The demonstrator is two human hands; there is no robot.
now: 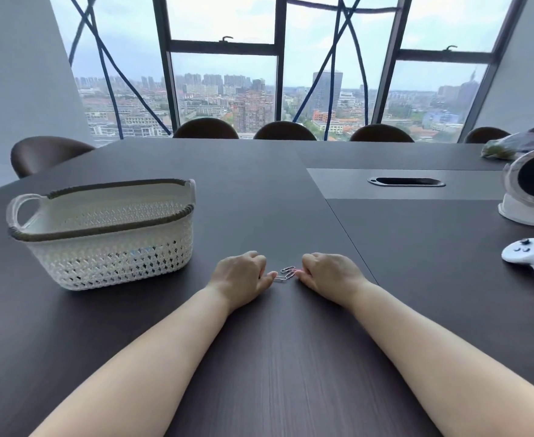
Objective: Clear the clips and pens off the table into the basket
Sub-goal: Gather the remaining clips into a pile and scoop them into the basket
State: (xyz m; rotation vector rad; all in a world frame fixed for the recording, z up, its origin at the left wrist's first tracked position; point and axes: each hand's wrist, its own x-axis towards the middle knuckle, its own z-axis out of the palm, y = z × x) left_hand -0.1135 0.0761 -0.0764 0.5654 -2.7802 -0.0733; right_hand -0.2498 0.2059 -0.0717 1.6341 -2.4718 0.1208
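Head view has a small bunch of clips (286,273) lying on the dark table (259,190), straight ahead of the person and between the 2 hands. Left hand (240,275) and right hand (328,272) sit knuckles up with fingers curled, 1 at each end of the bunch, their tips touching or all but touching the wire. Whether either has a pinch on a clip cannot be told. The white basket (108,263) stands near on the left, apart from the left hand. Its near wall hides most of the inside, and only faint bluish shapes show through the lattice, so its contents are unsure. No pens show on the table, so that part is likely done. These clips look like the last load, not yet lifted. A controller (530,257) and a round device (533,187) sit well off to the right
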